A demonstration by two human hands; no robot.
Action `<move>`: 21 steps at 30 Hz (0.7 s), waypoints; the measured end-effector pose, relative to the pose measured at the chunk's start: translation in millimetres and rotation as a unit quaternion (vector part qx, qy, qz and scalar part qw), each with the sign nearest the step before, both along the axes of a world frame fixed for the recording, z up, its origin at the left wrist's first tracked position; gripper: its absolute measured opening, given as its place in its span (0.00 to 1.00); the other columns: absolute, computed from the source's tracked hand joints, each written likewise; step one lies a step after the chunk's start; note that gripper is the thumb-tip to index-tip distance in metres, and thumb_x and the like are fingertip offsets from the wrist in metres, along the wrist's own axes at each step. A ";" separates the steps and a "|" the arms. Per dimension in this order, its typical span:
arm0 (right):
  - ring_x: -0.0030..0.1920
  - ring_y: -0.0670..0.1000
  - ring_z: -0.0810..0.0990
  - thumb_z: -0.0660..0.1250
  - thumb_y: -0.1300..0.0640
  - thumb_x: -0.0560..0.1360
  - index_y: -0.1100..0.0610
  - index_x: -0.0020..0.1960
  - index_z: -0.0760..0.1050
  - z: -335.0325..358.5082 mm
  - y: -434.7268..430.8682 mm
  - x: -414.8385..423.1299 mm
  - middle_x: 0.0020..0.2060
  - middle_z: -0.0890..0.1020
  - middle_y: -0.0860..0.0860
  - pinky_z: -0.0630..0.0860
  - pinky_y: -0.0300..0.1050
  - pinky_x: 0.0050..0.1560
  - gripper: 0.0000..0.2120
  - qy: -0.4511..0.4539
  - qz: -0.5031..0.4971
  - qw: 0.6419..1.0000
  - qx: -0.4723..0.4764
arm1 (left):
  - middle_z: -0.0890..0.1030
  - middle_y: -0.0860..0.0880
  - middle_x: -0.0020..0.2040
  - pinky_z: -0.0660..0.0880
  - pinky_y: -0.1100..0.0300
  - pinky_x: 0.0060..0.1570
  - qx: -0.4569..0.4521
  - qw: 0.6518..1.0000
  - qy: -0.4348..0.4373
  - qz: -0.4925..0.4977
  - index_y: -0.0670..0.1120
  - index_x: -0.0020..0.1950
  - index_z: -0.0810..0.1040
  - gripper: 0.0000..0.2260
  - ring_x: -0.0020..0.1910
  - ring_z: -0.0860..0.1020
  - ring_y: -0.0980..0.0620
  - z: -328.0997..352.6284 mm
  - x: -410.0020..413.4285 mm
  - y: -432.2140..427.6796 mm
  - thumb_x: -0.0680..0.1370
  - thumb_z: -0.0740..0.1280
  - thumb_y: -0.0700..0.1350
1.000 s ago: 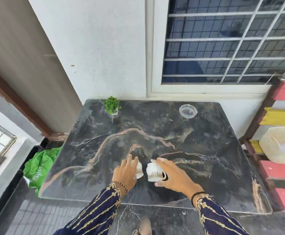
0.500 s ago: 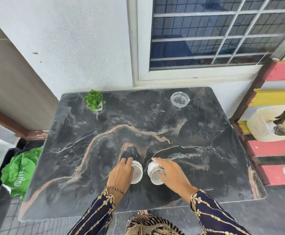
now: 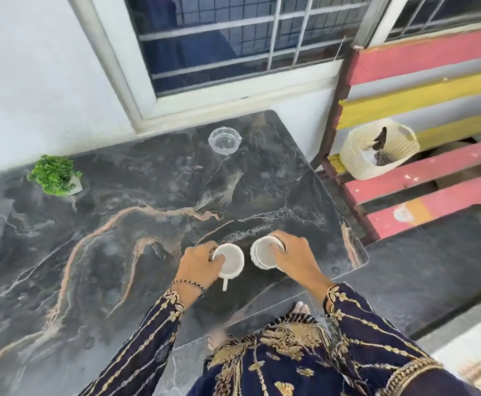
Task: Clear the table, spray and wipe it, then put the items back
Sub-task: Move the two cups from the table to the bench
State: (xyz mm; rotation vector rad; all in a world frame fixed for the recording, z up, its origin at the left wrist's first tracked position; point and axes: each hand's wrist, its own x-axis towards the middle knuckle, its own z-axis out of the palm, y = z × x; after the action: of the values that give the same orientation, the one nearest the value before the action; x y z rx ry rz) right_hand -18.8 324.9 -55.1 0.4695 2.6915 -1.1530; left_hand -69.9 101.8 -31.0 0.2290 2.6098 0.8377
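Small green potted plant (image 3: pixel 53 174): far left corner of dark marbled tabletop (image 3: pixel 105 230). Left hand (image 3: pixel 199 265): fingers curled over the rim of white ceramic cup (image 3: pixel 230 261), near the front edge, handle toward the person. Clear glass dish (image 3: pixel 224 140): far edge, below the window. Second white cup (image 3: pixel 263 256): just beside the first, its rim gripped by right hand (image 3: pixel 295 260). Cream woven basket (image 3: pixel 376 158): on red slatted bench (image 3: pixel 433 178).

Black marble table (image 3: pixel 96 252) veined tan, white cups (image 3: pixel 230 262), green plant (image 3: pixel 53 174), navy gold-embroidered sleeves (image 3: pixel 362 324).
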 end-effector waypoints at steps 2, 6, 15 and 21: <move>0.48 0.54 0.81 0.66 0.61 0.79 0.55 0.57 0.82 -0.9 20.4 4.3 0.49 0.87 0.51 0.73 0.45 0.51 0.09 0.016 -0.029 0.999 -0.006 | 0.84 0.43 0.46 0.79 0.51 0.46 0.011 1.000 -0.010 -0.009 0.46 0.50 0.80 0.12 0.46 0.80 0.41 7.3 -2.4 23.3 0.71 0.63 0.49; 0.48 0.51 0.81 0.67 0.60 0.78 0.55 0.57 0.83 -7.2 70.3 13.1 0.48 0.87 0.50 0.74 0.45 0.53 0.10 0.042 -0.093 0.994 -0.033 | 0.84 0.45 0.43 0.81 0.50 0.39 0.038 0.999 -0.031 -0.010 0.47 0.49 0.80 0.13 0.42 0.81 0.45 9.4 -4.7 86.5 0.70 0.63 0.50; 0.39 0.42 0.78 0.60 0.51 0.72 0.51 0.56 0.83 -22.2 270.9 -8.3 0.42 0.84 0.45 0.69 0.26 0.41 0.18 0.033 -0.105 0.990 -0.092 | 0.81 0.50 0.39 0.82 0.53 0.33 0.086 0.989 -0.123 0.017 0.48 0.45 0.81 0.06 0.42 0.80 0.52 -14.8 -14.1 290.0 0.72 0.67 0.40; 0.37 0.42 0.76 0.59 0.47 0.71 0.56 0.56 0.83 -51.2 418.4 -18.9 0.38 0.82 0.45 0.68 0.26 0.38 0.22 0.020 -0.142 0.986 -0.083 | 0.83 0.50 0.39 0.82 0.54 0.32 0.085 0.985 -0.147 -0.015 0.52 0.48 0.80 0.06 0.38 0.82 0.53 -50.2 -33.7 444.9 0.74 0.65 0.44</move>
State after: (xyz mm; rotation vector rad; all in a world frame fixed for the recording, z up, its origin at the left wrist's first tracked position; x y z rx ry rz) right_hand -37.7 743.3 -106.3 0.8305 2.5909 -1.4605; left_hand -103.6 546.7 -81.2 0.1750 2.2598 1.0034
